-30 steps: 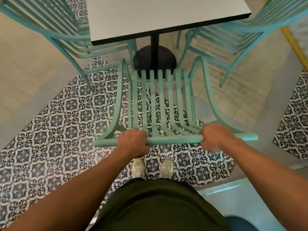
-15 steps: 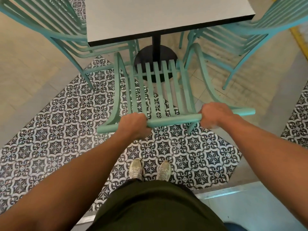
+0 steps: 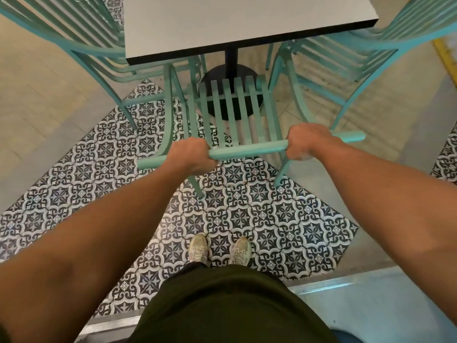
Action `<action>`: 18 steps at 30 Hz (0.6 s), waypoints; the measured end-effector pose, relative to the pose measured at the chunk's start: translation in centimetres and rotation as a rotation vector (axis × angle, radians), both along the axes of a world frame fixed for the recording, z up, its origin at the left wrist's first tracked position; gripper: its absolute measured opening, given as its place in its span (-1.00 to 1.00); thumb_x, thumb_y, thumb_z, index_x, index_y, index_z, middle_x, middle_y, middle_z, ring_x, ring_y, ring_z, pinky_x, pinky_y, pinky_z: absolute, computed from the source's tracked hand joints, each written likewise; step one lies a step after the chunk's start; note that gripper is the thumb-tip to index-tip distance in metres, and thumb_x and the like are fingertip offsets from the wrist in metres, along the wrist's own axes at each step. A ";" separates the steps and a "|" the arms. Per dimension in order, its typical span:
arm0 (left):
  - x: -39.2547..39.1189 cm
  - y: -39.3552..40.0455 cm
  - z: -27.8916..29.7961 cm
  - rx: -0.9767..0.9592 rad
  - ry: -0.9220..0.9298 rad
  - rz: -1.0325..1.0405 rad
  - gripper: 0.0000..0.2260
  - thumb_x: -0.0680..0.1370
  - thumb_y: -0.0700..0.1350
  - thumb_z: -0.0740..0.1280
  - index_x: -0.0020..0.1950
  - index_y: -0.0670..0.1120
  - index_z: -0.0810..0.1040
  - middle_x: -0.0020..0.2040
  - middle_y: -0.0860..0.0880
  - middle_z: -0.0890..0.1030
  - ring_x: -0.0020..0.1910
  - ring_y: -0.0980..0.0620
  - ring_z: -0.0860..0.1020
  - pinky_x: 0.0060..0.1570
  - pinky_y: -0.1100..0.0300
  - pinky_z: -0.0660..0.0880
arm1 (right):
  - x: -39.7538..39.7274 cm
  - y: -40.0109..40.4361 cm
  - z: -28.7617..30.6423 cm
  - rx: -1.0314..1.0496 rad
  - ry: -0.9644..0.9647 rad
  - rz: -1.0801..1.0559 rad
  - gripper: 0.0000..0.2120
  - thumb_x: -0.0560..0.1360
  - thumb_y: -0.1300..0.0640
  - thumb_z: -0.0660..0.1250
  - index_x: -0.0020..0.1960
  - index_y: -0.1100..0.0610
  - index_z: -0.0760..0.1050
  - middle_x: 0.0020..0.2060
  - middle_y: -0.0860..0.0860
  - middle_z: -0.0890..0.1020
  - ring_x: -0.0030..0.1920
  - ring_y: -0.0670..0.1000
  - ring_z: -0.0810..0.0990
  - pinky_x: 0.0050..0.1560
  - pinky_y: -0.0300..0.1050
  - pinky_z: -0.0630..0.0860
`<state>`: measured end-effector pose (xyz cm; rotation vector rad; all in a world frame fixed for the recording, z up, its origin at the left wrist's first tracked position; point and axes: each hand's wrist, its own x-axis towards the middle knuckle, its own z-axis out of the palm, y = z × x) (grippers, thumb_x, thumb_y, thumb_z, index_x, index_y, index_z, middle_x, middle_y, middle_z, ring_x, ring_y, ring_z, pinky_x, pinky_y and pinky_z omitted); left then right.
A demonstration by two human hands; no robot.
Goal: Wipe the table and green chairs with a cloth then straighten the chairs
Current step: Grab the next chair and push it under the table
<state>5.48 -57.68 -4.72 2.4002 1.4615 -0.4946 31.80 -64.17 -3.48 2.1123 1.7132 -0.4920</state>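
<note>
A green slatted chair (image 3: 230,112) stands straight ahead of me, facing the white table (image 3: 237,23), its seat front close to the table's near edge. My left hand (image 3: 191,154) and my right hand (image 3: 308,141) both grip the chair's top rail (image 3: 247,149), one at each side. A second green chair (image 3: 81,43) stands at the table's left and a third green chair (image 3: 358,45) at its right. No cloth is in view.
The table rests on a black post with a round black base (image 3: 230,95), partly under the middle chair. The floor has patterned tiles (image 3: 74,174) under me and plain tan tiles at the sides. A yellow strip (image 3: 445,55) runs at far right.
Both hands have pushed the middle chair forward, away from me; its seat has slid toward and partly under the table's near edge.
</note>
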 end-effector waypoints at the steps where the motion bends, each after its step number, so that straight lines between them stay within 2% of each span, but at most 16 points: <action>1: 0.0 0.3 0.1 -0.003 -0.002 0.000 -0.65 0.52 0.20 0.31 0.06 -0.05 0.61 -0.29 0.02 0.58 -0.32 0.07 0.56 -0.25 0.17 0.58 | 0.0 0.3 0.0 0.000 0.002 -0.002 -0.83 0.37 0.08 0.36 -0.05 0.05 0.48 -0.26 0.00 0.53 -0.24 0.08 0.51 -0.24 -0.11 0.38; 8: 0.1 1.5 -0.2 0.024 -0.008 -0.020 -0.61 0.50 0.24 0.30 0.06 -0.04 0.62 -0.31 0.03 0.57 -0.34 0.07 0.56 -0.22 0.13 0.59 | 0.4 1.3 0.1 -0.010 0.020 -0.016 -0.84 0.40 0.06 0.33 -0.03 0.06 0.47 -0.25 0.00 0.54 -0.23 0.04 0.51 -0.22 -0.07 0.43; 13: -0.1 1.5 -0.2 0.058 -0.006 -0.037 -0.59 0.50 0.29 0.28 0.06 -0.01 0.63 -0.33 0.06 0.56 -0.37 0.11 0.51 -0.28 0.20 0.48 | 0.3 1.4 0.1 -0.010 0.031 -0.038 -0.81 0.41 0.07 0.33 0.00 0.07 0.47 -0.22 0.01 0.54 -0.20 0.04 0.51 -0.18 -0.05 0.45; 18: -0.6 0.6 -0.2 0.083 -0.055 -0.008 -0.66 0.47 0.20 0.32 0.12 0.04 0.61 -0.27 0.08 0.57 -0.26 0.04 0.56 -0.12 0.11 0.55 | -0.1 0.9 -0.1 0.022 0.011 -0.010 -0.75 0.44 -0.03 0.31 0.08 0.02 0.53 -0.20 -0.02 0.57 -0.15 0.03 0.54 -0.17 -0.10 0.43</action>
